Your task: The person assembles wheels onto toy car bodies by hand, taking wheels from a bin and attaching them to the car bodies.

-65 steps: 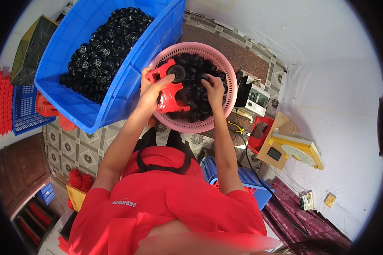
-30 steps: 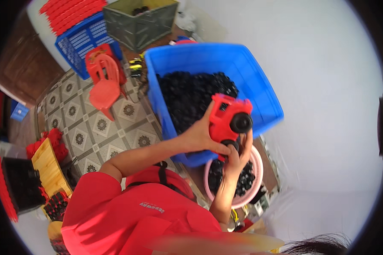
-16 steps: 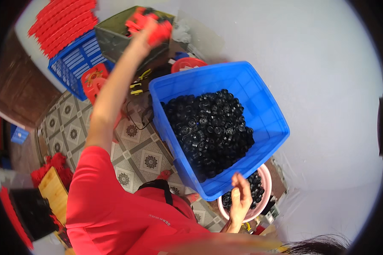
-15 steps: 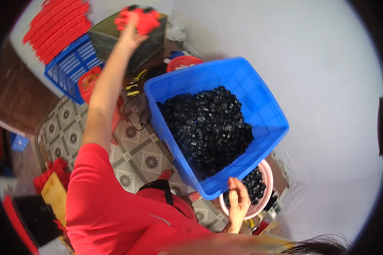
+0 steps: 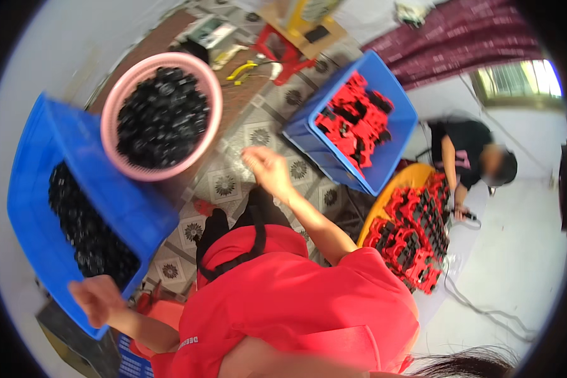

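My left hand (image 5: 99,301), smeared by motion, is at the near rim of a large blue bin (image 5: 28,148). Its fingers look apart and nothing shows in them. Small round black parts (image 5: 91,227) heap inside that bin. Over the tiled floor, my right hand (image 5: 269,171) hangs with loosely bent fingers and nothing visible in it. It is nearest a second blue bin (image 5: 309,129), which holds red and black plastic pieces (image 5: 359,123). A pink basket (image 5: 110,148) full of similar black parts (image 5: 164,116) stands beside the first bin.
At the right, another person (image 5: 463,151) handles a dark tool beside a yellow tray (image 5: 372,220) of red and black assemblies (image 5: 412,230). A red stool (image 5: 283,57) and yellow-handled pliers (image 5: 242,70) lie beyond the basket. A cable (image 5: 485,315) runs along the right.
My view has swung right, bringing the second bin, tray and other person into sight. The red pieces my left hand held over a dark container are no longer in it.
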Action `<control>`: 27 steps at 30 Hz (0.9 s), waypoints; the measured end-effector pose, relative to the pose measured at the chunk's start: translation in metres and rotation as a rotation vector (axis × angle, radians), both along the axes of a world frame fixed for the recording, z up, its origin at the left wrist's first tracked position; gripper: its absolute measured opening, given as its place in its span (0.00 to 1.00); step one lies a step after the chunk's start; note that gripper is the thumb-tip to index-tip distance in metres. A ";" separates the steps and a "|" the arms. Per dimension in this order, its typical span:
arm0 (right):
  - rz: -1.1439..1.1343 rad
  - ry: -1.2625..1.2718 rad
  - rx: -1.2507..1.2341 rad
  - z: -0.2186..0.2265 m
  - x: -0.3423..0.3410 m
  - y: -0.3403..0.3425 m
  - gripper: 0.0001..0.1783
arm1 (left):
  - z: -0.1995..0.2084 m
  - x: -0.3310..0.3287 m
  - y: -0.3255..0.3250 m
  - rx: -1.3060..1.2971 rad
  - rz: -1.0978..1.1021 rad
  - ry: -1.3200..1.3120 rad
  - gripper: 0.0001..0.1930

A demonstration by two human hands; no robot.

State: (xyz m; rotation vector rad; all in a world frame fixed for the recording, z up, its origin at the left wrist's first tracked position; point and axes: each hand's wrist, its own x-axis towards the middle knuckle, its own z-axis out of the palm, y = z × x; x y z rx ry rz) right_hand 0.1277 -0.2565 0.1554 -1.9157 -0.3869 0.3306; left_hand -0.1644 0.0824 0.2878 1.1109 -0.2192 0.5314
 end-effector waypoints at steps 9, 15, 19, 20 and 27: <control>-1.073 0.027 -0.766 -0.209 0.232 -0.331 0.48 | -0.068 0.255 -0.261 -0.195 -0.550 0.890 0.31; -0.796 0.597 -1.024 -0.244 0.306 -0.453 0.71 | -0.118 0.303 -0.332 -0.134 -0.615 1.161 0.26; -0.748 0.464 -1.177 -0.270 0.291 -0.472 0.66 | -0.141 0.331 -0.362 -0.057 -0.629 1.230 0.25; -0.778 0.345 -1.191 -0.272 0.279 -0.478 0.61 | -0.144 0.341 -0.370 -0.028 -0.664 1.241 0.25; -1.019 -0.249 -0.312 -0.160 0.205 -0.390 0.55 | -0.138 0.380 -0.421 0.213 -0.652 1.029 0.31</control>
